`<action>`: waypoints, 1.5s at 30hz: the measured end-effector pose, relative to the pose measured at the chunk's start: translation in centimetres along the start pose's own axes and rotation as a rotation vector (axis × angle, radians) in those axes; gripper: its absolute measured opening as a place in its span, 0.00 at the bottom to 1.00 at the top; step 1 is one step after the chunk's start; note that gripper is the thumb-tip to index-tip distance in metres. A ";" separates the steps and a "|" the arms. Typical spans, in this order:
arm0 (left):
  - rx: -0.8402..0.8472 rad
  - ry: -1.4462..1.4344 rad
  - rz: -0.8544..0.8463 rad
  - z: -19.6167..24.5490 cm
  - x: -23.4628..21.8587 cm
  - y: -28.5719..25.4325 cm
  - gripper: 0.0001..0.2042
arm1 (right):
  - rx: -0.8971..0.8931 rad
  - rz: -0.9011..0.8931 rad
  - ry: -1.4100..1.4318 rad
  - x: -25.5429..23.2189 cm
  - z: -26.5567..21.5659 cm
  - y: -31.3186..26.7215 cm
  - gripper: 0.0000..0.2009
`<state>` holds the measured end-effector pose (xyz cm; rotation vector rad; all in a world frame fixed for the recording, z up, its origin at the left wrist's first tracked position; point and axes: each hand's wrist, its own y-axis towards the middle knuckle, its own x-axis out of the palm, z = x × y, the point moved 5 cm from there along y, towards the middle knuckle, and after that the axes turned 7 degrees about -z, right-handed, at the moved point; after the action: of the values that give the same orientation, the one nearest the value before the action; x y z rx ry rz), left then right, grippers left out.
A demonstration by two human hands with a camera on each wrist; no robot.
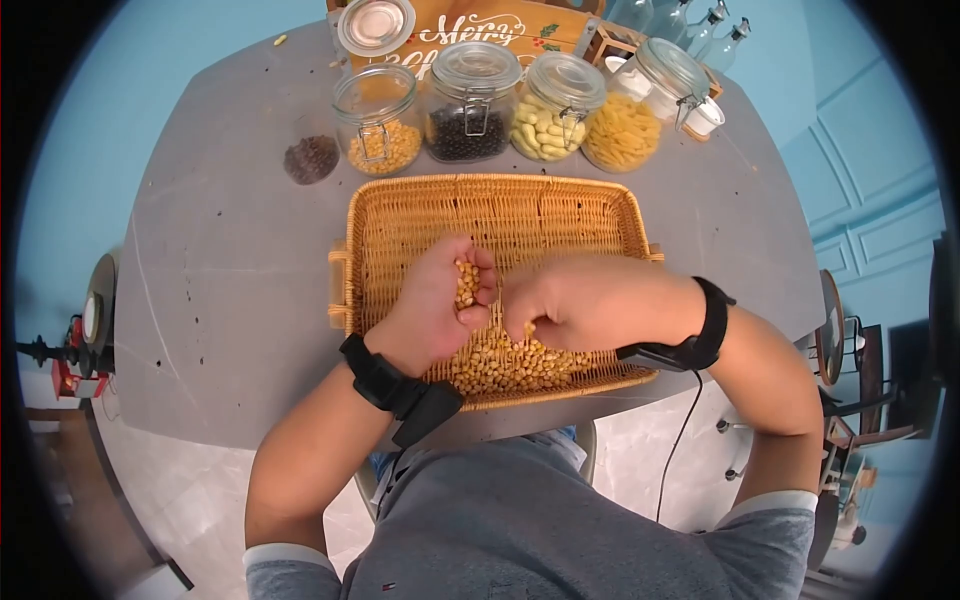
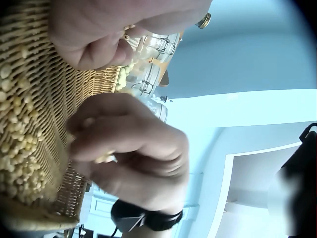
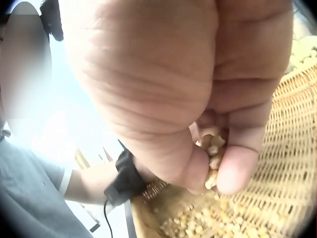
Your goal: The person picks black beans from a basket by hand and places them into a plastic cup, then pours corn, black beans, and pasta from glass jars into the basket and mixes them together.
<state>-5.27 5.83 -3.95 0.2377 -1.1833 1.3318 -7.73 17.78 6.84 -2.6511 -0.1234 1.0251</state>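
Over the wicker tray [image 1: 500, 182], my left hand [image 1: 430, 305] is cupped palm up, fingers curled around yellow corn kernels [image 1: 467, 284]. My right hand [image 1: 580, 300] hangs just beside it, palm down, fingers bent and a few kernels [image 1: 529, 328] at the fingertips. In the right wrist view, my right hand [image 3: 163, 89] holds several kernels [image 3: 213, 158] between thumb and fingers. The left wrist view has my left hand [image 2: 124, 29] at the top and my right hand [image 2: 136, 151] below it. Loose kernels [image 1: 510, 368] lie in the tray's near part.
Behind the tray stand jars of yellow kernels [image 1: 388, 146], black beans [image 1: 467, 133], pale pieces [image 1: 546, 130] and pasta [image 1: 622, 135]. A small container of dark bits [image 1: 311, 160] is left of them. Farther back are a wooden sign [image 1: 560, 22] and glass bottles [image 1: 722, 45].
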 end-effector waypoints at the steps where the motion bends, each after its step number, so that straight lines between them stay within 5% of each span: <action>1: -0.028 -0.014 -0.020 -0.4 0.0 0.3 0.10 | 0.006 0.049 -0.045 -1.0 -0.4 0.3 0.08; 5: -0.093 -0.081 -0.119 -0.5 2.1 -1.1 0.11 | 0.042 0.152 -0.134 -2.7 -1.4 1.9 0.09; 7: -0.087 -0.227 -0.377 -0.9 1.8 -0.2 0.11 | 0.016 0.174 -0.158 -3.1 -1.9 2.7 0.09; 10: -0.069 -0.251 -0.338 -0.7 2.0 -0.3 0.11 | 0.145 0.085 -0.153 -3.2 -2.2 3.1 0.09; 12: -0.049 -0.233 -0.287 0.0 2.5 -1.2 0.11 | 0.000 0.225 -0.080 -3.3 -2.3 2.4 0.09; 16: -0.126 -0.142 -0.193 -0.3 1.3 -0.6 0.11 | 0.017 0.404 -0.044 -3.6 -1.4 -0.7 0.10; 18: -0.115 -0.193 -0.140 -0.2 1.3 -0.6 0.10 | 0.263 0.307 -0.113 -2.3 0.6 -2.4 0.14; 24: -0.096 -0.216 -0.091 -0.1 1.4 -0.9 0.11 | 0.472 0.052 0.085 5.0 2.4 -3.8 0.17; 30: -0.080 -0.168 -0.103 -0.2 1.1 -0.4 0.11 | 0.351 -0.007 0.076 6.5 1.7 0.0 0.12; 33: -0.068 -0.170 -0.100 -0.2 1.0 -0.4 0.11 | 0.310 -0.011 0.130 6.1 1.4 0.7 0.05; 44: -0.036 -0.135 0.008 -0.3 0.8 -0.1 0.11 | 0.309 0.117 0.012 -3.2 -1.7 1.2 0.08; 45: -0.034 -0.136 -0.123 -0.4 1.1 0.0 0.11 | 0.250 0.150 0.009 -3.7 -2.3 1.7 0.08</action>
<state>-5.28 6.82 -3.27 0.3755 -1.2836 1.2021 -9.01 14.93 10.32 -2.4651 0.1957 1.0017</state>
